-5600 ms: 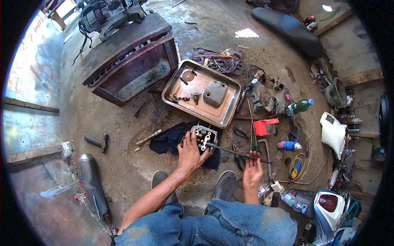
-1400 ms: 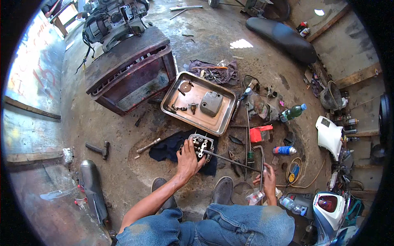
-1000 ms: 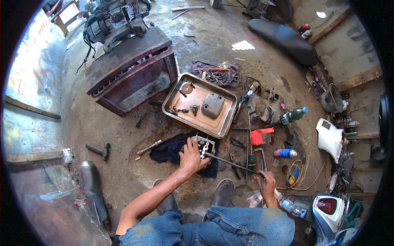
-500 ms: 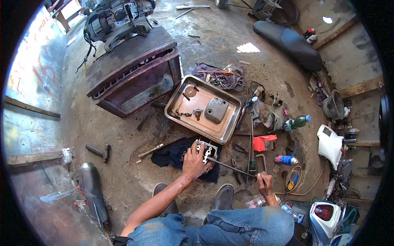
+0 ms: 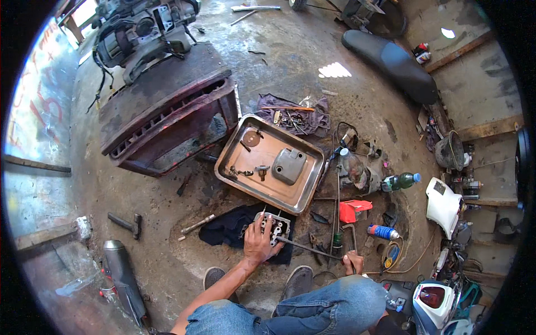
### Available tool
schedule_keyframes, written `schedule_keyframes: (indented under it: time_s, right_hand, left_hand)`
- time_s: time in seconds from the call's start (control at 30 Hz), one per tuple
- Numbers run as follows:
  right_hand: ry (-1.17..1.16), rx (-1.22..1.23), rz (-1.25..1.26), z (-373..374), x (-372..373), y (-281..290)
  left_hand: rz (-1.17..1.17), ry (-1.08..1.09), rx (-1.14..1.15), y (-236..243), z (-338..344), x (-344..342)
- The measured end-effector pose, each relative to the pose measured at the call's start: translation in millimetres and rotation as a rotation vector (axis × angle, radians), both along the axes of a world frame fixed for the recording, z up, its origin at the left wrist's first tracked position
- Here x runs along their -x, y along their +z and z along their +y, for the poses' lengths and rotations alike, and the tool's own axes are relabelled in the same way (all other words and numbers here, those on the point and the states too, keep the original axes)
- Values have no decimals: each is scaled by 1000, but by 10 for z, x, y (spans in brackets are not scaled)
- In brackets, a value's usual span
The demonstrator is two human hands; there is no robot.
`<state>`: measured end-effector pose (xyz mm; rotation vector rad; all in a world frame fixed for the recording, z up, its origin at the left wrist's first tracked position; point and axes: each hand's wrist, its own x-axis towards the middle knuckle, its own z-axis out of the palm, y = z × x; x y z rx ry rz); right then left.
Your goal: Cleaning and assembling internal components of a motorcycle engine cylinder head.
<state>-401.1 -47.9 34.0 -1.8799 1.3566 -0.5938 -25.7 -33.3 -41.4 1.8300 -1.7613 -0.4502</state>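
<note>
My left hand (image 5: 258, 243) lies over a grey metal engine cylinder head (image 5: 283, 219), fingers draped across its top and thumb at its near side. The cylinder head rests on a dark blue cloth (image 5: 222, 231) on the floor. My right hand (image 5: 352, 263) is closed round the outer end of a long dark metal bar (image 5: 310, 248). That bar slants down to the right, its far end meeting the side of the cylinder head. Just beyond my right fist shows a bent metal rod (image 5: 354, 239); whether it joins the bar I cannot tell.
Beyond the cloth sits a metal tray (image 5: 229, 177) with a grey cover (image 5: 288, 166) and small parts. A red box (image 5: 354, 210), spray can (image 5: 383, 231) and green bottle (image 5: 401, 181) are at right. A hammer (image 5: 127, 223) and exhaust muffler (image 5: 123, 279) lie left.
The whole view has shifted, so the floor things sit lower in it. Both hands keep their hold on the cylinder head and the bar.
</note>
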Motion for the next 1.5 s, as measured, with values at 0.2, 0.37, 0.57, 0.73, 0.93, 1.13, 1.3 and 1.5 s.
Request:
schedule_keyframes:
  time_s: [0.2,0.37,0.57,0.73,0.93,1.13,1.3,1.5]
  right_hand:
    - [-62,-69,-16,8,-54,50]
    - [-157,-89,-12,112,-16,-24]
    - [-184,-138,-25,106,-57,7]
    - [-190,-140,-23,61,-78,29]
    - [-117,-169,36,76,20,27]
    - [-184,-198,-10,48,5,57]
    - [-151,-242,18,113,23,-31]
    - [-313,-343,36,85,-69,175]
  left_hand:
    - [-4,-11,-22,19,0,-24]
    - [3,-12,-21,26,-30,-11]
    - [-8,2,-7,7,21,-1]
    - [12,-1,-27,43,-55,-19]
    - [10,-2,-12,-16,-10,-19]
    - [12,-11,-23,42,-58,-7]
    - [2,3,-14,-1,12,-59]
    - [21,-13,11,26,-21,32]
